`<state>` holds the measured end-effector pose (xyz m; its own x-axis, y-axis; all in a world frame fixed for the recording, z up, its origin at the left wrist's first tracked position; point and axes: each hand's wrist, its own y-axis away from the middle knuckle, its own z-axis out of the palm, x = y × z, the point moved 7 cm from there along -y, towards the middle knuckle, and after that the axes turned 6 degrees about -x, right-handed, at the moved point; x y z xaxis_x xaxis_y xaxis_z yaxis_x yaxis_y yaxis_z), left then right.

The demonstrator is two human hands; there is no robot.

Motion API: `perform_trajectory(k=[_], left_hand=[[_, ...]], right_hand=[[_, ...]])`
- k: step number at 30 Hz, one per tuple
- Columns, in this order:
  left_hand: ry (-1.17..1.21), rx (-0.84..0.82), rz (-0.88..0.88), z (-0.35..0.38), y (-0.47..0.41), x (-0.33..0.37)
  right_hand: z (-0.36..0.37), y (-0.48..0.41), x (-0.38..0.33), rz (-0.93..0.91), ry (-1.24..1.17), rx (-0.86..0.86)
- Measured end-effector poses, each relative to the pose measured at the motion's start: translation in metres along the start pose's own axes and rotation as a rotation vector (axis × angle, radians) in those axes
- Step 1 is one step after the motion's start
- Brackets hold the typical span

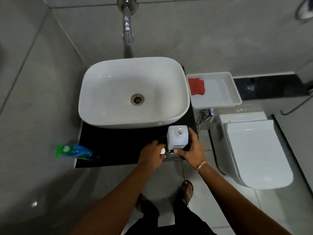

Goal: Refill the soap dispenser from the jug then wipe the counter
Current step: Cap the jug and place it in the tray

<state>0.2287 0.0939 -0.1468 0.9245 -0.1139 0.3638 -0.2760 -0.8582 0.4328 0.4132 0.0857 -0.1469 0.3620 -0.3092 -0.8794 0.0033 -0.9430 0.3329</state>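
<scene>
The fingers of the right hand (pixel 191 150) curl round the right side and front of the white soap dispenser (pixel 177 137), thumb against its lower front edge, so that hand holds it steady. The fingers of the left hand (pixel 151 156) are closed in a pinch on a small white round piece (pixel 163 151), probably the dispenser's cap or pump top, just left of the dispenser's base.

In the head view, the only one, the dispenser stands upright on the black desk (pixel 108 146) at lower centre of the frame, just in front of the white basin (pixel 118 85), its round filler hole open at the top. I cannot tell how much soap is inside. It looks like light, stiff plastic with smooth sides, likely slippery if soap runs down, so a hold round the square body low down seems safest while pouring.

A blue bottle with a green top (pixel 74 150) lies on its side at the desk's left edge; whether this is the jug I cannot tell. To the right of the basin a white tray (pixel 235 89) holds a folded red cloth (pixel 196 86), which would serve for wiping.
</scene>
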Motion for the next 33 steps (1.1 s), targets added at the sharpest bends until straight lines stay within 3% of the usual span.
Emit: perform_trajectory(k=[7, 12, 16, 24, 29, 33], left_hand=[[0.165, 0.269, -0.072, -0.053, 0.029, -0.007], [0.215, 0.472, 0.129, -0.123, 0.06, 0.039], [0.077, 0.436, 0.209, -0.144, 0.055, 0.082], [0.037, 0.34, 0.118, -0.146, 0.043, 0.088], [0.071, 0.084, 0.27, -0.138, 0.039, 0.112], [-0.049, 0.219, 0.087, -0.151, 0.033, 0.114]], right_hand=[[-0.001, -0.025, -0.012, -0.077, 0.101, -0.171], [-0.004, -0.022, -0.018, -0.11, 0.169, -0.179], [-0.004, -0.017, -0.026, -0.151, 0.206, -0.192], [-0.027, -0.001, -0.037, -0.242, 0.22, -0.109], [-0.041, 0.006, -0.033, -0.25, 0.192, -0.104], [-0.05, 0.01, -0.033, -0.243, 0.187, -0.111]])
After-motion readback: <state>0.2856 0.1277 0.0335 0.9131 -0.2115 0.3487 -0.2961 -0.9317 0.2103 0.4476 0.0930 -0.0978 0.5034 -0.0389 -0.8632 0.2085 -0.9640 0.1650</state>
